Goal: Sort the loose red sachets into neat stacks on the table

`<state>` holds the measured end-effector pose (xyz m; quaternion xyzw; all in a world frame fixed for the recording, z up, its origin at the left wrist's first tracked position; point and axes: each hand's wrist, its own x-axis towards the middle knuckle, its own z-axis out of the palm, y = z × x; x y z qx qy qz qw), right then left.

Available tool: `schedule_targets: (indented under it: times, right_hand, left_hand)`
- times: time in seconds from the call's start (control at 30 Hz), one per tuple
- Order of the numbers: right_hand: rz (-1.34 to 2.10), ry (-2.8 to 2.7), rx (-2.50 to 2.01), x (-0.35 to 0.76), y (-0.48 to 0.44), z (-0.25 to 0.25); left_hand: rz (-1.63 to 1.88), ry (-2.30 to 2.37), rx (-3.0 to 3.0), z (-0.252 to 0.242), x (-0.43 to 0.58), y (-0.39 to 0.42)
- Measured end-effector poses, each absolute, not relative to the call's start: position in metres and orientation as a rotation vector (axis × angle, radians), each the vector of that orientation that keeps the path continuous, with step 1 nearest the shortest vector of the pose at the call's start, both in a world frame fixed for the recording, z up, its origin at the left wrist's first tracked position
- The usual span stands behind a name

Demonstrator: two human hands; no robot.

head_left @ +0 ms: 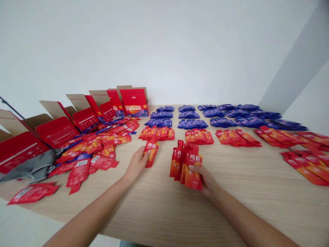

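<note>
Between the fingers of my left hand (137,164) is one red pouch (153,152) with an orange print, held upright over the table. My right hand (207,180) grips a fanned bunch of several red pouches (185,166), the thumb pressed on the front one. The two hands are apart, with bare wood between them. Just behind the left hand lies a row of red pouches (160,133); another red group (199,136) lies behind the right hand's bunch.
Opened red cartons (135,101) line the left and back left. A mixed heap of red and blue pouches (102,144) lies before them, beside a grey cloth (33,166). Blue pouch stacks (191,123) fill the back of the wooden table (159,209); more red pouches (308,164) lie right.
</note>
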<state>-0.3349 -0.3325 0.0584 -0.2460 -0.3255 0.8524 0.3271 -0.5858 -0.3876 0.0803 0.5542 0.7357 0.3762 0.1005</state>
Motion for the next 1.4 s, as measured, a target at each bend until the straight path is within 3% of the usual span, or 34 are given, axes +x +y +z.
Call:
schedule_targets:
  times: [0.17,0.3,0.67,0.9,1.17,1.4]
  right_hand:
    - [2.069,-0.896,-0.669,-0.334,-0.332,0.058]
    - [1.924,-0.991,-0.699,-0.334,-0.329,0.054]
    - [1.436,-1.492,-0.577,-0.334,-0.334,0.047]
    - [1.586,-1.553,-0.572,-0.340,-0.327,0.040]
    - [1.667,-1.312,-0.640,-0.342,-0.319,0.037]
    - [1.588,-1.159,-0.878,-0.319,-0.291,0.044]
  left_hand:
    - [1.464,1.269,1.150,0.066,-0.499,-0.375]
    - [1.523,0.953,0.939,0.068,-0.466,-0.372]
    - [1.314,0.904,1.200,0.063,-0.484,-0.381]
    - [1.374,0.881,0.943,0.040,-0.482,-0.371]
    - [1.583,1.284,1.221,0.021,-0.458,-0.384]
    - [1.377,1.289,1.142,0.040,-0.422,-0.349]
